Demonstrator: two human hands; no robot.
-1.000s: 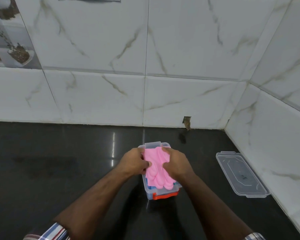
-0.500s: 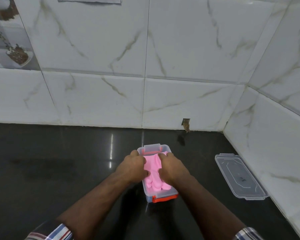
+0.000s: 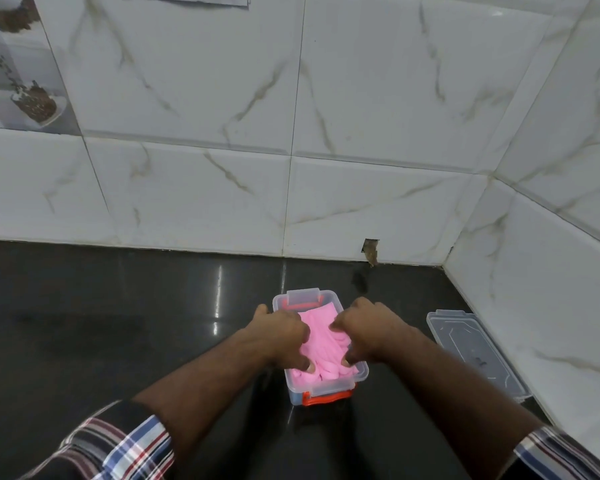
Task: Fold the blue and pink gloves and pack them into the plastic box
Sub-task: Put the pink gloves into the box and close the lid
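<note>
A clear plastic box (image 3: 303, 296) with an orange latch at its near end stands on the black counter. The folded pink gloves (image 3: 321, 336) lie inside it, filling the top. My left hand (image 3: 281, 336) presses on the gloves' left side, fingers curled down into the box. On the right side my right hand (image 3: 368, 332) presses down the same way. A sliver of blue shows low at the box's near end; the blue gloves are otherwise hidden under the pink ones.
The box's clear lid (image 3: 475, 351) lies flat on the counter to the right, close to the white tiled side wall (image 3: 551, 289). The tiled back wall (image 3: 291, 202) runs behind the box. Dark counter (image 3: 101, 323) stretches to the left.
The pink gloves have been pushed down from above the rim into the box. Both hands spread apart to the box's sides and pressed lower.
</note>
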